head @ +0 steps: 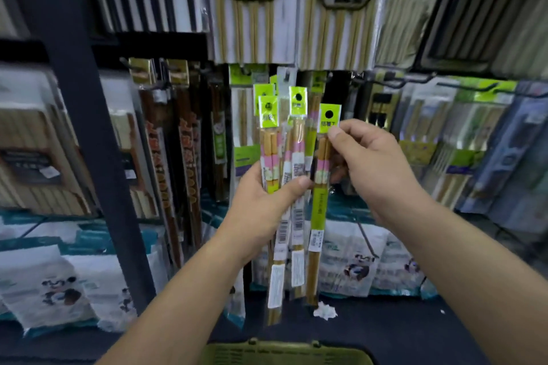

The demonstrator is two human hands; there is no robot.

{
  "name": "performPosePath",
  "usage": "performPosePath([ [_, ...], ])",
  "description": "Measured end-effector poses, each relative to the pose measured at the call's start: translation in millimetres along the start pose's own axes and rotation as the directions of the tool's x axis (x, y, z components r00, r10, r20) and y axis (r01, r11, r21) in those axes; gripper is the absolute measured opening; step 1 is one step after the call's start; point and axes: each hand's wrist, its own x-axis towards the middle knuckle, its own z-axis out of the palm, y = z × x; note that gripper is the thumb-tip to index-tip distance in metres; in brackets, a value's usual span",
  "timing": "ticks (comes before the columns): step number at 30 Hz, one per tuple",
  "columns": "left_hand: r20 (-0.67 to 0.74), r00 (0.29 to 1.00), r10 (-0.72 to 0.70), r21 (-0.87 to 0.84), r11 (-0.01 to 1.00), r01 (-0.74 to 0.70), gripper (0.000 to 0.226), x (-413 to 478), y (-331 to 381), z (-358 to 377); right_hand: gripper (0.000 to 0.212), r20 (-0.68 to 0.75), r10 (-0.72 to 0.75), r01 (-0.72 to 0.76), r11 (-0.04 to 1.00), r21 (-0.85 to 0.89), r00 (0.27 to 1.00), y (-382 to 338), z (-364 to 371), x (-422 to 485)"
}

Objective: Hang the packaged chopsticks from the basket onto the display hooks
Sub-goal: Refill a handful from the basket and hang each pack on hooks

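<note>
Left hand [261,204] grips the bundle [296,157]; right hand [376,169] pinches one pack [319,207]. Lifting it toward 12 o'clock could spill others.

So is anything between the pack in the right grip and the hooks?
Nothing visible: the chopstick pack in the right grip has open space to the black hook. The left grip holds its bundle beside it.

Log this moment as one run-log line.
left hand: grips bundle of chopstick packs | right hand: pinches rightmost pack below its green header | basket: bottom edge of view
</note>
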Motion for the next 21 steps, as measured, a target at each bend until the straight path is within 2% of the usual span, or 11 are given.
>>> performPosePath([
  [3,-0.048,0.999,0.004,0.026,1.0,-0.003,0.05,2.0,-0.8,-4.4,0.036,-0.032,-0.002,0.001,0.999,-0.038,0.999,-1.5,-2.3,10.0],
  [8,-0.058,0.998,0.007,0.034,0.999,-0.005,0.028,8.2,2.1,-12.2,0.033,-0.057,-0.028,0.025,0.998,-0.049,0.998,-5.6,-1.7,30.3],
  [12,-0.057,0.998,0.001,0.022,1.0,0.0,0.039,12.3,1.7,-14.8,0.03,-0.097,-0.055,0.055,0.999,-0.003,0.994,-10.2,1.0,45.3],
  [17,-0.066,0.998,-0.002,0.0,1.0,0.002,0.046,13.2,0.6,-14.2,0.038,-0.128,-0.021,0.022,1.0,0.002,0.992,-8.3,2.1,61.8],
  [21,-0.056,0.998,-0.001,0.006,1.0,0.001,0.039,13.4,0.1,-12.9,0.038,-0.135,0.012,-0.013,1.0,-0.01,0.991,2.0,3.2,68.7],
])
